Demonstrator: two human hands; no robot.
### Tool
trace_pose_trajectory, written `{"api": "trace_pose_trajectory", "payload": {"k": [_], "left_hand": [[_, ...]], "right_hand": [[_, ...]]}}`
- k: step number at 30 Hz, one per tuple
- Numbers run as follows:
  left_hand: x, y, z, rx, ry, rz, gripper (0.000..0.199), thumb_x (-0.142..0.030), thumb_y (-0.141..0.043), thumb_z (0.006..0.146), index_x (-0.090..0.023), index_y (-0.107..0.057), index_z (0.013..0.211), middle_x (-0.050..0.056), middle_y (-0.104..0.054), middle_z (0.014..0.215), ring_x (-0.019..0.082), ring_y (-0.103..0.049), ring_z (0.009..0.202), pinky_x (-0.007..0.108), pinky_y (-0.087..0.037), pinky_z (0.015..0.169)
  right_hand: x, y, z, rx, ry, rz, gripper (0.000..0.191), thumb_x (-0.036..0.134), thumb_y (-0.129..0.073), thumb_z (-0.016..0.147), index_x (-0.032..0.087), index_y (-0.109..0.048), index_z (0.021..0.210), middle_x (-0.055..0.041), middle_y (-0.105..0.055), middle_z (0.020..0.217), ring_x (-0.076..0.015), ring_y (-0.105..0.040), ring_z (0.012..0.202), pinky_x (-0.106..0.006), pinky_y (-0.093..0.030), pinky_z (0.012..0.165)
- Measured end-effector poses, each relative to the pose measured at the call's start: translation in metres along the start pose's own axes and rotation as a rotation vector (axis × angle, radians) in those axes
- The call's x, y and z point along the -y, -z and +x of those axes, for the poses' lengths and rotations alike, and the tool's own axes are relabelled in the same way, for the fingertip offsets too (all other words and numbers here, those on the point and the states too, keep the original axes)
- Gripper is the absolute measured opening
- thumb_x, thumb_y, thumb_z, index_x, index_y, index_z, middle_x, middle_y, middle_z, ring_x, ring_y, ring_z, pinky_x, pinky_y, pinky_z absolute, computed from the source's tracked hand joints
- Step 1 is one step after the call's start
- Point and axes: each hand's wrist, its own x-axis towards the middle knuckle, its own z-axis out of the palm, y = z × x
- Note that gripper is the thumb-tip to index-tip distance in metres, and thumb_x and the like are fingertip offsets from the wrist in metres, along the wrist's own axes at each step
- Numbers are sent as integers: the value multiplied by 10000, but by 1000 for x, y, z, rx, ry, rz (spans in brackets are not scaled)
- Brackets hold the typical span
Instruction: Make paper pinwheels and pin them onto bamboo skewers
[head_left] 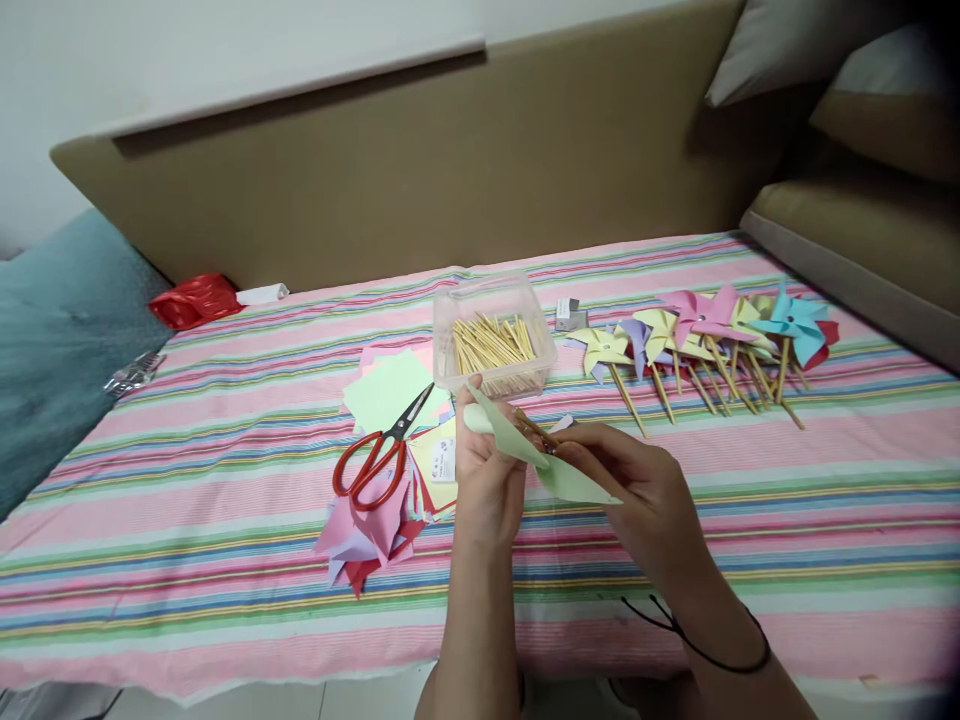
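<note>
A light green paper pinwheel (510,437) is held between my two hands, above the striped cloth. My left hand (491,480) grips its left side, fingers pointing up. My right hand (637,485) is closed at its middle, with a short wooden stick (536,430) lying along the paper there. Just beyond my hands stands a clear plastic box (547,350) with many wooden sticks (495,345). Red-handled scissors (382,455) lie to the left, over coloured paper squares (394,390) and cut pink and purple pieces (367,525).
Several finished pinwheels on sticks (705,320) lie at the right. A small grey packet (571,315) is behind the box. Far left are a red bag (196,302), a white object (262,294) and a clear packet (135,374). Sofa cushions (67,340) flank the striped cloth (225,470).
</note>
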Motion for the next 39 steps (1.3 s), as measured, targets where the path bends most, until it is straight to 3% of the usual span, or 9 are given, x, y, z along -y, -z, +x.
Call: {"api": "trace_pose_trajectory", "payload": {"k": [14, 19, 22, 27, 39], "left_hand": [[1, 4, 2, -25, 7, 120, 713, -212, -851, 596, -352, -485, 1192, -73, -595, 747, 70, -593, 628, 186, -471, 638], [1, 5, 1, -61, -40, 137, 667, -245, -847, 608, -305, -506, 1178, -65, -601, 745, 97, -641, 774, 247, -483, 848], [2, 7, 1, -54, -59, 130, 621, -223, -842, 615, -292, -517, 1140, -74, -602, 725, 95, -650, 785, 276, -467, 914], [0, 5, 2, -43, -50, 162, 682, -231, -862, 577, -295, -505, 1154, -97, -581, 635, 91, -651, 701, 248, -490, 839], [-6, 2, 1, -12, -54, 111, 676, -240, -858, 592, -301, -470, 1142, -121, -596, 592, 81, -675, 673, 192, -507, 743]], "right_hand": [[5, 5, 0, -69, 47, -100, 86, 199, -595, 859, 199, -679, 844, -1, -683, 751, -117, -613, 638, -199, -467, 559], [7, 8, -2, -84, 68, -176, 153, 143, -550, 840, 189, -694, 865, 27, -642, 653, -66, -448, 445, -186, -346, 407], [7, 9, -1, -75, 93, -186, 150, 137, -560, 834, 181, -699, 869, 10, -675, 701, -83, -525, 512, -185, -393, 451], [10, 7, 1, -64, 151, -189, 99, 166, -604, 836, 169, -704, 833, -13, -710, 724, -124, -630, 616, -198, -458, 529], [16, 6, -2, -42, 204, -254, 158, 166, -551, 866, 166, -707, 848, -9, -710, 687, -124, -631, 584, -197, -436, 488]]}}
